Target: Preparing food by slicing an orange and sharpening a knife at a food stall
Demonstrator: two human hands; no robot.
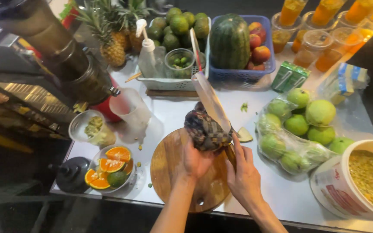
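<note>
Wiping a knife over the cutting board

Left hand [197, 157] fingers clench a checked cloth [206, 129] around the knife [210, 101] blade; right hand [244, 174] fingers grip its handle above the round wooden board [169, 172]. Green cartons [290, 77] stand behind the bagged green fruit [296, 129] on the counter [173, 110].

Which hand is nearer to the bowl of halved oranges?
Left. The left hand, holding a checked cloth, is closer to the bowl of halved oranges; the right hand, gripping the knife, is farther away.

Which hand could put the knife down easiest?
Probably the right hand: it grips the knife by its handle. The left hand is busy pressing the checked cloth against the blade, above the round wooden board.
</note>
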